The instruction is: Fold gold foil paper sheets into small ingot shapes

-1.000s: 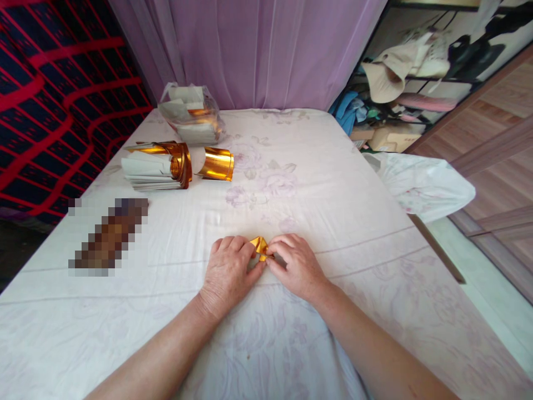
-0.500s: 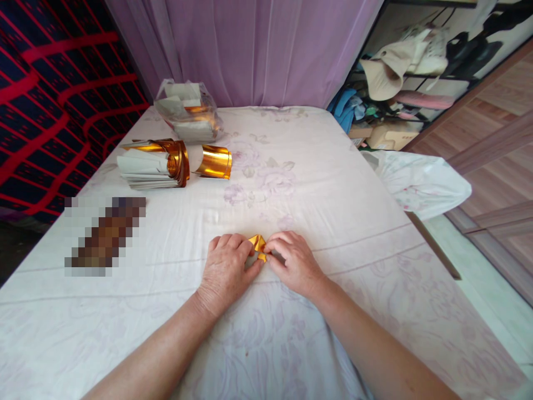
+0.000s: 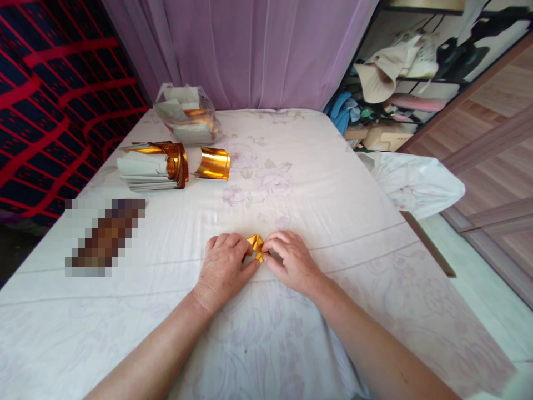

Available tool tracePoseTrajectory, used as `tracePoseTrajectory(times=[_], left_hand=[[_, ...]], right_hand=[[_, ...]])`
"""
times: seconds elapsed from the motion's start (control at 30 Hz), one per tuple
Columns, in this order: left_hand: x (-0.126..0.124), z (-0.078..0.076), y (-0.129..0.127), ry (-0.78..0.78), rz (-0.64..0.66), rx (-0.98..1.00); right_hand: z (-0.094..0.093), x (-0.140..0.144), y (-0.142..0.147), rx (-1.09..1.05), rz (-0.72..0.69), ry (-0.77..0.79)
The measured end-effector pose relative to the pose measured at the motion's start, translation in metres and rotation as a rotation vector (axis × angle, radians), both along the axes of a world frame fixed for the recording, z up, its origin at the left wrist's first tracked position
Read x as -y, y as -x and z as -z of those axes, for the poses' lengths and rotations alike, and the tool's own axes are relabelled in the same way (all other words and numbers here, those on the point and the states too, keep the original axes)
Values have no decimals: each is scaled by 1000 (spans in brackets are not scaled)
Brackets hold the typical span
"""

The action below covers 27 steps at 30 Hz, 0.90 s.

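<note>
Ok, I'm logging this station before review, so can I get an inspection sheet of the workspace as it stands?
Surface: white flowered sheet spread flat over the top, lightly creased.
Job's things: small gold foil piece pinched between both hands, lying on the sheet.
Clutter: stack of gold and white papers, a curled gold sheet beside it, a clear bag of papers behind; a blurred patch at far left.
Grippers: left hand and right hand both closed on the foil, fingertips meeting.
Cables: nothing seen.
Surroundings: purple curtain behind, red and black cloth at left, shelves with a hat and clothes at right, wooden floor.
</note>
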State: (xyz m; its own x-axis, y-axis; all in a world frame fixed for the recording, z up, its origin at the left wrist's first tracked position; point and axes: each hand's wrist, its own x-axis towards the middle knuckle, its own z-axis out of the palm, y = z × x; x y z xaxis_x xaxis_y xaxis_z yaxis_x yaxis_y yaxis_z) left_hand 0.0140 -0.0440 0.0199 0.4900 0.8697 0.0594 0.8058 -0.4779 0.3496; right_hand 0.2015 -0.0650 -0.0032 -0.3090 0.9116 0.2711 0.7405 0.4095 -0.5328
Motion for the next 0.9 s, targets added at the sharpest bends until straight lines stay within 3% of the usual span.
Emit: tracePoseTrajectory(times=[0.2,0.73,0.9], left_hand=[[0,-2,0,25,-3,8],[-2,-4,6,92,19,40],[-2,-6,6,111,15,31]], right_hand=[[0,1,4,47,60,5],[0,-2,-2,-14,-21,13],[-1,0,3,39,38,14]])
